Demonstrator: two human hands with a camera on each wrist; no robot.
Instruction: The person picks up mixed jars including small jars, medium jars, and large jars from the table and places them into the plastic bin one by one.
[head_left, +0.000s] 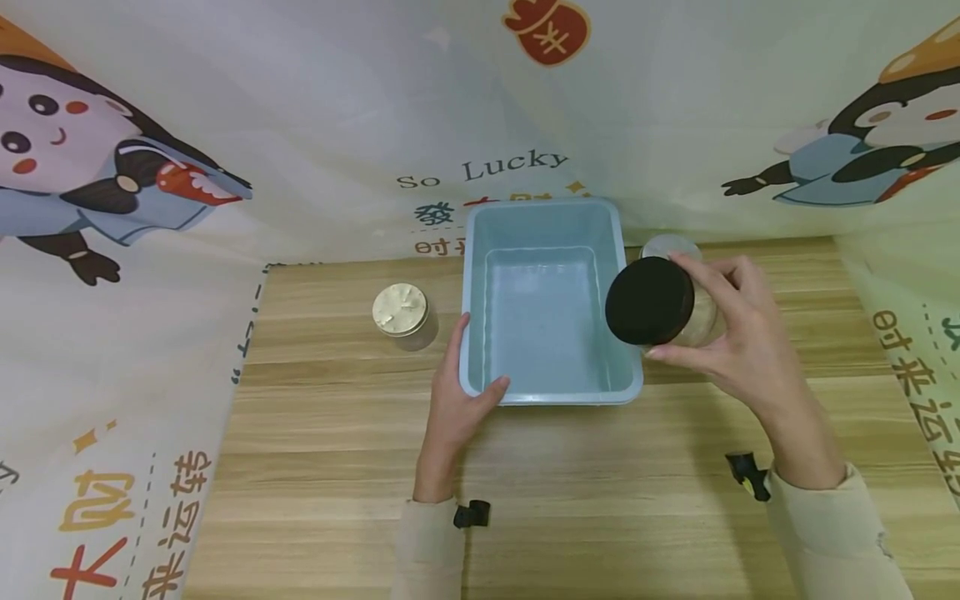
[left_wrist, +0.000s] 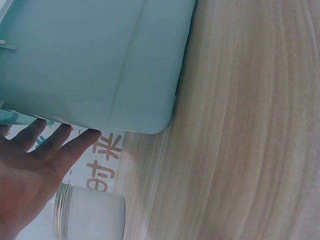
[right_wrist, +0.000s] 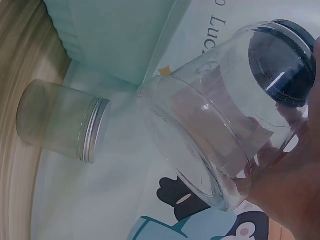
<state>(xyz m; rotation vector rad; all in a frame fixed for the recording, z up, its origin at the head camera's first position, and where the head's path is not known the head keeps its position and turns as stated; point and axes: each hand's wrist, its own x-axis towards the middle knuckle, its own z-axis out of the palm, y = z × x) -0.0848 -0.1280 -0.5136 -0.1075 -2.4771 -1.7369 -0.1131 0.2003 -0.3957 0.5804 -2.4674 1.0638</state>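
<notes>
A light blue plastic basin (head_left: 551,397) stands on the table, and nothing lies inside it. My left hand (head_left: 463,400) grips its near left corner, thumb over the rim and fingers along the outer side. Above the basin's right side, my right hand (head_left: 738,329) holds a clear jar (right_wrist: 200,115) with a black lid (head_left: 649,301), tilted so the lid faces left and toward me. The jar looks see-through in the right wrist view. A second jar (right_wrist: 57,120) with a silver-coloured lid stands behind the right hand, partly hidden in the head view.
Left of the basin stands a frosted jar (head_left: 415,337) with a gold-coloured metal lid (head_left: 400,309). A printed cloth (head_left: 337,125) hangs behind the wooden table (head_left: 337,467) and along both sides.
</notes>
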